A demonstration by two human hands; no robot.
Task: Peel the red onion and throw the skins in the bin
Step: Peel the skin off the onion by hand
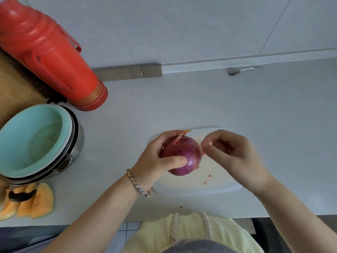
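Observation:
A red onion [184,155] is held just above a white cutting board [215,181] near the counter's front edge. My left hand [156,159] wraps it from the left, thumb pressed on its front. A curl of dry skin [183,134] sticks up from the onion's top. My right hand [233,154] sits just right of the onion, thumb and forefinger pinched together at its right edge; it is slightly blurred and I cannot tell whether a shred of skin is between the fingertips. Small red skin flakes [207,178] lie on the board. No bin is in view.
A tall red thermos [49,52] stands at the back left. A steel pot with a turquoise bowl [34,141] inside sits left of the board. Melon slices [34,203] lie at the front left. A metal spoon [238,70] rests by the back wall.

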